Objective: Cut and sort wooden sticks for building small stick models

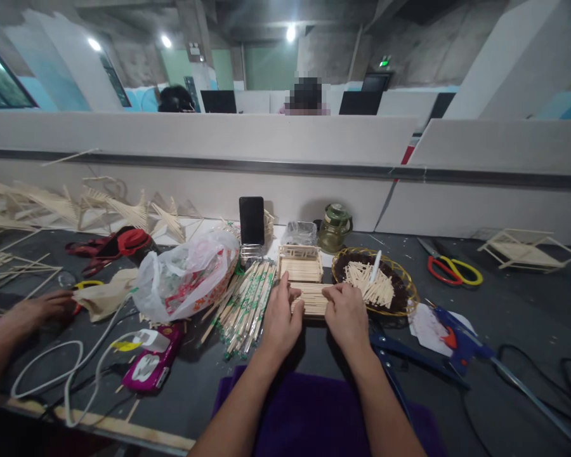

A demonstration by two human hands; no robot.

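My left hand (pixel 280 317) and my right hand (pixel 346 315) rest on the dark table, each gripping one end of a flat panel of wooden sticks (pixel 313 298). The fingers of both hands curl over the panel's edges. Just behind it stands a small box frame of sticks (pixel 300 261). Right of my right hand sits a wire-rimmed basket (pixel 402 280) with short cut sticks and a white tool in it. A bundle of wrapped chopsticks (pixel 246 301) lies left of my left hand.
A plastic bag (pixel 185 273), a phone standing upright (pixel 252 220), a green glass jar (pixel 335 227), scissors (pixel 450 266), a blue glue gun (pixel 461 339) and cables lie about. Another person's hand (pixel 40 308) rests at the far left. Stick models line the partition.
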